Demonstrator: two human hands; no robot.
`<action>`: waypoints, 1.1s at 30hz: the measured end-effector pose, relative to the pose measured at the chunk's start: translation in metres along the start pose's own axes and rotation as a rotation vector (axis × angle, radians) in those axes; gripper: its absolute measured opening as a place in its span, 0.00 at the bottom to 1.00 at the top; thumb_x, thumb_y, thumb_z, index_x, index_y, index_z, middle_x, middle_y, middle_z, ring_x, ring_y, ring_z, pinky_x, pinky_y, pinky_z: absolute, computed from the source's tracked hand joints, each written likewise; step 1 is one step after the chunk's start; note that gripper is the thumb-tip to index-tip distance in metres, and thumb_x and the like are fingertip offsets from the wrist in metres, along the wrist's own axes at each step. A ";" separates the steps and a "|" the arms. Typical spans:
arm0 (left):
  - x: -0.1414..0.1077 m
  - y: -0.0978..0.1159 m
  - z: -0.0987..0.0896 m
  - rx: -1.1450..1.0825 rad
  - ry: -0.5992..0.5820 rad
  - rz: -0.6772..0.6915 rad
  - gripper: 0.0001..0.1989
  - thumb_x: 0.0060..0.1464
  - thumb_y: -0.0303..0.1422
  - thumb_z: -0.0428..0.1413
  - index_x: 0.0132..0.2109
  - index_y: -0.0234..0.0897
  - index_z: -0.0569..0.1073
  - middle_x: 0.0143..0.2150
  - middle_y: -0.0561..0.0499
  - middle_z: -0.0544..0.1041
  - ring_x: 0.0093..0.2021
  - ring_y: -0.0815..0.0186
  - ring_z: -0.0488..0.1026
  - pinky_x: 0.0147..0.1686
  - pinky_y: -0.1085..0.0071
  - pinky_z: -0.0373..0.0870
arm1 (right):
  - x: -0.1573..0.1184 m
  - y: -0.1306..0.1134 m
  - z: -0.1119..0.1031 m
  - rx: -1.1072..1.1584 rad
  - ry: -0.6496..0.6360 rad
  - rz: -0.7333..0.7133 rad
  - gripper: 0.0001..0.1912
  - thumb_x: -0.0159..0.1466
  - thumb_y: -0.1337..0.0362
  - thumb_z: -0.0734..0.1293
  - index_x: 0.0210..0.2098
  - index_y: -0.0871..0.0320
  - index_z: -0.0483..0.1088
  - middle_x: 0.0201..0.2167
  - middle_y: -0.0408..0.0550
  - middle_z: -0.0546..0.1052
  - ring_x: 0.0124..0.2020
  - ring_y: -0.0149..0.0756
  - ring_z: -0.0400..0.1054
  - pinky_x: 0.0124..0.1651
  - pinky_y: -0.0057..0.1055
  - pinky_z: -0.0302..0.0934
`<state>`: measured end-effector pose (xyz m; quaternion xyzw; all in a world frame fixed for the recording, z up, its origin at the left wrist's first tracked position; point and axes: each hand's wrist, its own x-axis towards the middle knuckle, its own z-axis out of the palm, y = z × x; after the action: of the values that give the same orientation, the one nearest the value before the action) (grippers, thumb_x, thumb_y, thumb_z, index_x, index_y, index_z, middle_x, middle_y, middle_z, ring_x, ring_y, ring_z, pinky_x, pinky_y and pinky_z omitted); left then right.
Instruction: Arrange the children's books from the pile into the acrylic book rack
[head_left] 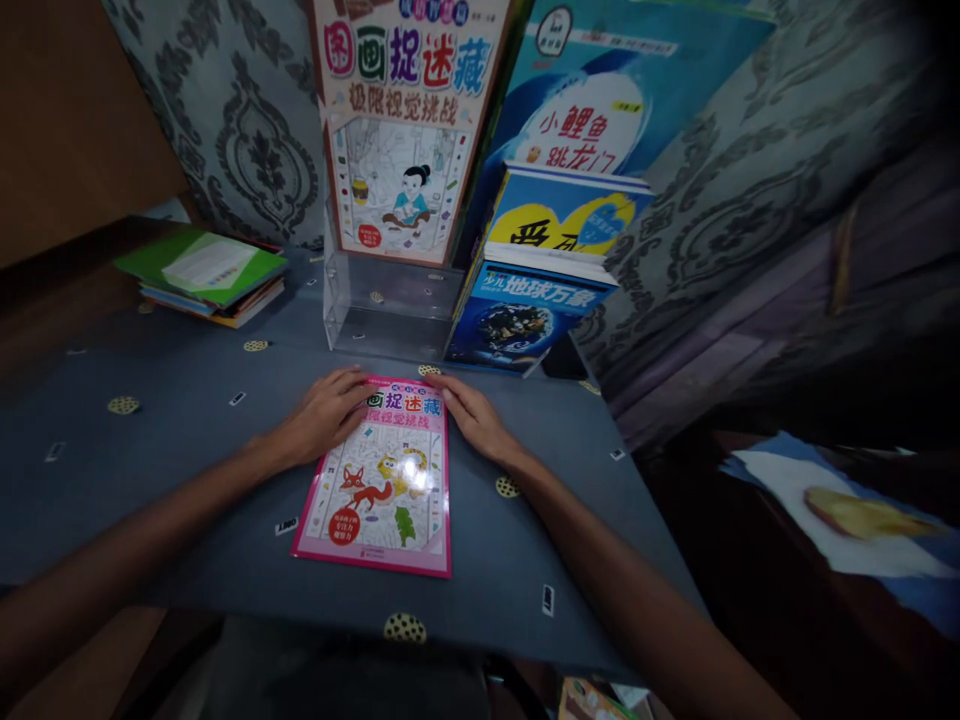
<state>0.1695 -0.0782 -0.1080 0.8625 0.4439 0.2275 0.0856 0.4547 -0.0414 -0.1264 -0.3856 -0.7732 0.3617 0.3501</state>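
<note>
Booklet (386, 480) lies lengthwise toward the table's (495, 600) near edge, open left hand (328, 412) overlapping its far-left corner, open right hand (478, 418) opposite.

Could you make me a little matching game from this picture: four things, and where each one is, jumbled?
1. Pink book
2. Green book
3. Globe book
4. Left hand

A. In front of the blue-and-yellow book
B. Over the pink book's upper left corner
C. Flat on the table
D. On top of the pile

Pairs: 1-C, 2-D, 3-A, 4-B
</note>
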 end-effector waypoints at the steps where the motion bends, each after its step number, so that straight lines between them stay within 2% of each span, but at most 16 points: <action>1: 0.003 0.003 0.002 -0.015 -0.007 0.018 0.19 0.66 0.35 0.47 0.58 0.37 0.74 0.62 0.39 0.73 0.68 0.49 0.62 0.66 0.45 0.59 | 0.000 0.000 0.000 0.003 0.000 0.000 0.27 0.72 0.44 0.56 0.60 0.51 0.71 0.61 0.51 0.75 0.62 0.44 0.67 0.67 0.48 0.57; 5: 0.010 0.015 0.011 -0.028 -0.028 0.069 0.19 0.67 0.34 0.47 0.59 0.37 0.74 0.63 0.38 0.72 0.69 0.49 0.61 0.66 0.46 0.59 | -0.001 0.001 0.000 0.003 -0.011 -0.015 0.27 0.72 0.45 0.56 0.61 0.53 0.70 0.62 0.52 0.74 0.63 0.44 0.66 0.68 0.48 0.56; 8: 0.009 0.023 0.014 0.032 -0.011 0.035 0.20 0.68 0.35 0.46 0.61 0.37 0.72 0.63 0.38 0.70 0.69 0.48 0.60 0.65 0.43 0.59 | -0.001 0.003 0.000 0.000 -0.015 -0.029 0.26 0.72 0.47 0.56 0.61 0.52 0.70 0.61 0.51 0.74 0.63 0.44 0.67 0.67 0.48 0.56; 13: -0.006 0.047 0.012 0.074 -0.045 -0.002 0.20 0.69 0.38 0.46 0.61 0.39 0.72 0.64 0.38 0.70 0.68 0.46 0.60 0.65 0.41 0.56 | -0.002 0.004 0.001 -0.044 0.011 -0.018 0.23 0.72 0.52 0.57 0.61 0.52 0.70 0.61 0.51 0.74 0.62 0.44 0.68 0.66 0.48 0.58; 16: -0.016 0.063 0.014 0.040 -0.100 0.021 0.23 0.69 0.44 0.47 0.65 0.40 0.69 0.68 0.38 0.66 0.71 0.45 0.56 0.68 0.43 0.52 | -0.003 0.001 0.002 -0.074 0.025 -0.016 0.22 0.72 0.56 0.56 0.60 0.53 0.70 0.60 0.51 0.75 0.60 0.44 0.69 0.65 0.47 0.60; 19: -0.023 0.068 0.016 0.073 -0.146 0.033 0.26 0.69 0.48 0.45 0.67 0.43 0.65 0.71 0.41 0.63 0.73 0.46 0.52 0.69 0.43 0.47 | -0.004 -0.003 0.003 -0.102 0.044 -0.016 0.21 0.72 0.60 0.56 0.59 0.54 0.70 0.59 0.51 0.76 0.59 0.44 0.70 0.64 0.47 0.61; 22: -0.025 0.062 0.014 0.210 -0.202 0.062 0.27 0.70 0.49 0.41 0.70 0.48 0.61 0.73 0.44 0.61 0.73 0.46 0.53 0.69 0.41 0.45 | -0.005 -0.008 0.003 -0.109 0.070 -0.021 0.20 0.71 0.61 0.57 0.58 0.54 0.72 0.57 0.51 0.78 0.58 0.44 0.72 0.62 0.46 0.64; 25: -0.024 0.048 0.004 0.331 -0.280 0.130 0.28 0.70 0.51 0.40 0.71 0.51 0.58 0.73 0.46 0.61 0.73 0.48 0.54 0.69 0.41 0.46 | -0.006 -0.017 0.003 -0.108 0.111 -0.020 0.19 0.71 0.62 0.57 0.56 0.55 0.72 0.54 0.51 0.80 0.54 0.43 0.74 0.58 0.43 0.67; 29: -0.022 0.016 -0.025 0.366 -0.388 0.197 0.30 0.67 0.53 0.45 0.71 0.52 0.57 0.73 0.47 0.61 0.73 0.51 0.55 0.69 0.45 0.47 | -0.009 -0.026 0.008 -0.090 0.168 0.015 0.18 0.71 0.62 0.58 0.55 0.54 0.72 0.45 0.50 0.83 0.46 0.42 0.78 0.51 0.40 0.70; 31: -0.024 0.001 -0.043 0.348 -0.433 0.181 0.30 0.67 0.52 0.47 0.71 0.52 0.58 0.73 0.47 0.61 0.73 0.51 0.55 0.68 0.47 0.50 | -0.011 -0.028 0.013 -0.030 0.175 0.053 0.17 0.71 0.62 0.58 0.54 0.54 0.72 0.42 0.50 0.83 0.42 0.41 0.79 0.47 0.39 0.71; 33: -0.025 -0.006 -0.058 0.326 -0.462 0.140 0.29 0.67 0.51 0.48 0.71 0.52 0.60 0.73 0.46 0.61 0.73 0.50 0.55 0.67 0.48 0.53 | -0.011 -0.029 0.020 0.059 0.162 0.090 0.16 0.70 0.62 0.58 0.53 0.56 0.72 0.40 0.50 0.83 0.38 0.39 0.79 0.43 0.37 0.71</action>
<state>0.1253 -0.0983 -0.0668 0.9224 0.3826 -0.0442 0.0288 0.4334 -0.0693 -0.1152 -0.4376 -0.7131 0.3675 0.4061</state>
